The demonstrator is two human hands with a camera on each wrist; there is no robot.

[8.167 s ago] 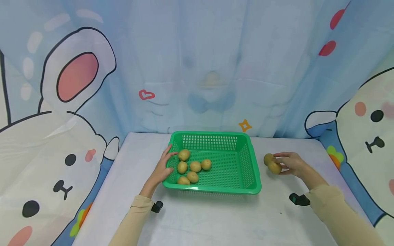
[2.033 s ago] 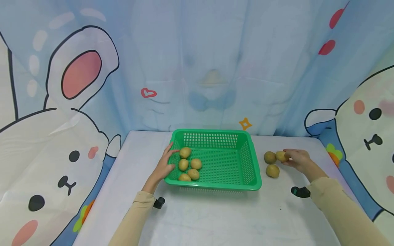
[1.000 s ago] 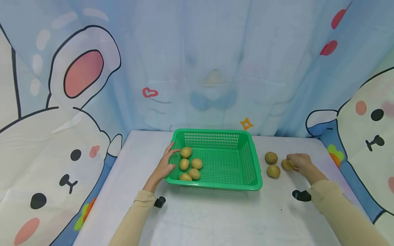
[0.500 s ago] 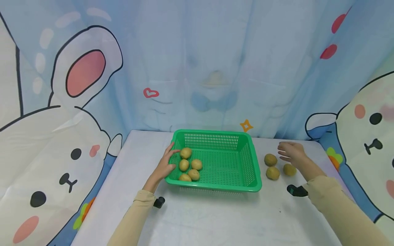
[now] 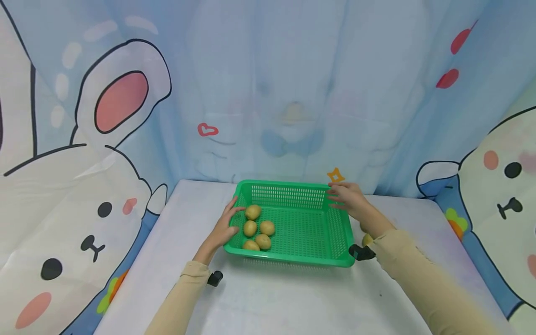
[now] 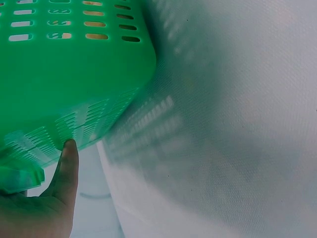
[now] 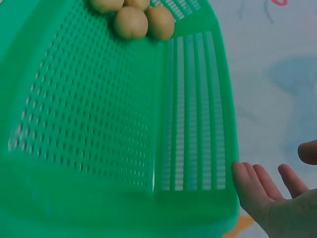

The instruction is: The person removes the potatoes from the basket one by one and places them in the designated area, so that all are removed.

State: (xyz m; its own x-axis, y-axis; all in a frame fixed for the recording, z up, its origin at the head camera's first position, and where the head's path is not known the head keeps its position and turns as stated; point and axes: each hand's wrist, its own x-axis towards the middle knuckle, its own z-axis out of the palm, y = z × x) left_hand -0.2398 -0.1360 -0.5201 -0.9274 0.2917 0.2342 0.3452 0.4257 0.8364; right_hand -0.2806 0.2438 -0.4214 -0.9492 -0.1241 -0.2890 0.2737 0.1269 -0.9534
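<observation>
A green plastic basket point(image 5: 289, 261) with slotted walls stands on the table, several potatoes point(image 5: 267, 227) gathered along its left side. At its left wall my left hand point(image 5: 219, 230) holds the rim, thumb and a finger reaching over it; the left wrist view shows one straight fingertip against the outer wall. Over the basket's back right corner is my right hand point(image 5: 349, 199), fingers extended and nothing in them. In the right wrist view, its fingertips point(image 7: 239, 168) are right at the rim. To the right, a potato point(image 5: 367, 239) shows partly behind my right forearm, which hides the others there.
The white-covered table point(image 5: 289, 302) extends in front of the basket and to both sides. A printed cloth backdrop point(image 5: 289, 93) hangs right behind the table's back edge. Dark wrist cameras jut from the left sleeve point(image 5: 180, 293) and the right sleeve point(image 5: 418, 279).
One potato has gone from the basket to the table at the right, where my right hand shifted it and let go. That hand then moved left to the basket; my left hand stayed put.
</observation>
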